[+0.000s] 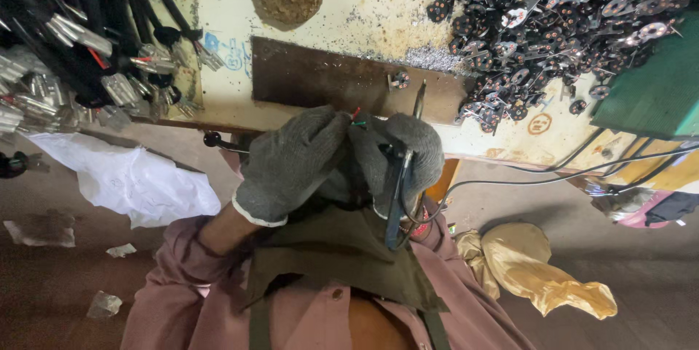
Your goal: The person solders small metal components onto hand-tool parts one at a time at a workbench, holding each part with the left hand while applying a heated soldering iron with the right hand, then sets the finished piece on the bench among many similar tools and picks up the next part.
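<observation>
At frame centre, the gloved left hand (291, 164) pinched thin wires (356, 118) steady, apparently so the right hand (404, 153), closed around the soldering iron (402, 175), could reach them above the brown plate (320, 77).

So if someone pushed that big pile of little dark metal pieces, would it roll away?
Probably not. The pile of metal pieces looks flat and tangled, so the pieces would likely slide and scatter rather than roll. Each piece seems small and light, though the heap together probably feels heavy.
</observation>
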Tool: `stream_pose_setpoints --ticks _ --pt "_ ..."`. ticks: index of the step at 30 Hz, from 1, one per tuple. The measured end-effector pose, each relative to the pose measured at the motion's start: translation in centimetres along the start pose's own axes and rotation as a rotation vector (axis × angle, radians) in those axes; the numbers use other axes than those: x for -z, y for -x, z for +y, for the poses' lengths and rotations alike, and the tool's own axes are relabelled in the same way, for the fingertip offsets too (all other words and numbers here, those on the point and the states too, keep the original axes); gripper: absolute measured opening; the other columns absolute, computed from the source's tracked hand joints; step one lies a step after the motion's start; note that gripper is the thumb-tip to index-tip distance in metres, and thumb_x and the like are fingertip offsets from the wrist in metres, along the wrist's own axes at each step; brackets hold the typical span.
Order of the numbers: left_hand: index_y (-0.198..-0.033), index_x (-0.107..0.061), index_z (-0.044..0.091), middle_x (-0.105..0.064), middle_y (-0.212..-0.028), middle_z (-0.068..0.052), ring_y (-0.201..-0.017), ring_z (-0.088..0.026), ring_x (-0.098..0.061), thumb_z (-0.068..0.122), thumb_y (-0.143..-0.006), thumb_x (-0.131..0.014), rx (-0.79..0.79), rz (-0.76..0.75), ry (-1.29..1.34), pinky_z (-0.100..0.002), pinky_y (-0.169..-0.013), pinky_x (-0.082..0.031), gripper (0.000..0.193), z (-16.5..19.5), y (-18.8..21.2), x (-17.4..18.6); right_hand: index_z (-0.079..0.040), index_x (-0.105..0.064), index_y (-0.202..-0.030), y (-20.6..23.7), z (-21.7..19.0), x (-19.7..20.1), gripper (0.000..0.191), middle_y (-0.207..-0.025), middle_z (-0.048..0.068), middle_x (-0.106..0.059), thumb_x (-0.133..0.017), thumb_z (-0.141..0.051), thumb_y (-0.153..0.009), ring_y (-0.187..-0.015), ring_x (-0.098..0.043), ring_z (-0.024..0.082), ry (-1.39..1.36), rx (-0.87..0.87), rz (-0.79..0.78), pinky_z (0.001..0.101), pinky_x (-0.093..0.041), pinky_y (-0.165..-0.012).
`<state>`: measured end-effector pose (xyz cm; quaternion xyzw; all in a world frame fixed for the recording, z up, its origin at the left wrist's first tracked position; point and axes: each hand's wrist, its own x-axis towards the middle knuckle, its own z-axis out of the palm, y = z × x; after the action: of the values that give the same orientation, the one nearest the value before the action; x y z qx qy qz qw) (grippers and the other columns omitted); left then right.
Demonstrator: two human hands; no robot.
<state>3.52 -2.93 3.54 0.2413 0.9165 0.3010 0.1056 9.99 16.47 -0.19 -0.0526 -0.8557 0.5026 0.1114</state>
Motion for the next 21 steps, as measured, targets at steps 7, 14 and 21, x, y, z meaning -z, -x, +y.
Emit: stream_pose_setpoints --ticks 7,14,21 --pt "-0.135 -0.065 0.015 -0.067 -0.129 -0.009 -0.111 -0.029 -0.069 0.022 -0.089 -0.074 0.018 0.005 0.140 -0.041 -0.083 -0.057 0.048 -0.4 0.5 -1.1 -0.002 -0.066 -0.122 -0.1 -1.3 -0.7 0.045 -0.109 0.011 -0.072 -0.089 0.000 -0.083 -0.098 -0.070 0.017 -0.144 -0.275 0.129 0.0336 -0.059 -0.089" --pt "-0.134 -0.067 0.016 -0.068 -0.128 -0.010 -0.112 -0.029 -0.072 0.006 -0.092 -0.068 0.112 0.106 0.407 -0.037 -0.091 -0.060 0.043 0.4 1.0 -0.9 -0.002 -0.075 -0.102 -1.5 -3.8 0.9 0.021 -0.093 0.009 -0.075 -0.084 0.000 -0.083 -0.085 -0.073 0.020 -0.043 -0.077 -0.071 0.0313 -0.058 -0.077" --pt "-0.124 -0.068 0.012 -0.069 -0.123 -0.009 -0.107 -0.030 -0.070 0.019 -0.090 -0.079 0.051 0.042 0.248 -0.041 -0.084 -0.057 0.037 0.2 -0.1 -0.7 -0.005 -0.075 -0.099 -2.4 -1.9 0.7 0.015 -0.087 0.009 -0.072 -0.081 0.003 -0.088 -0.078 -0.070 0.023 0.001 -0.263 -0.211 0.0338 -0.054 -0.069"
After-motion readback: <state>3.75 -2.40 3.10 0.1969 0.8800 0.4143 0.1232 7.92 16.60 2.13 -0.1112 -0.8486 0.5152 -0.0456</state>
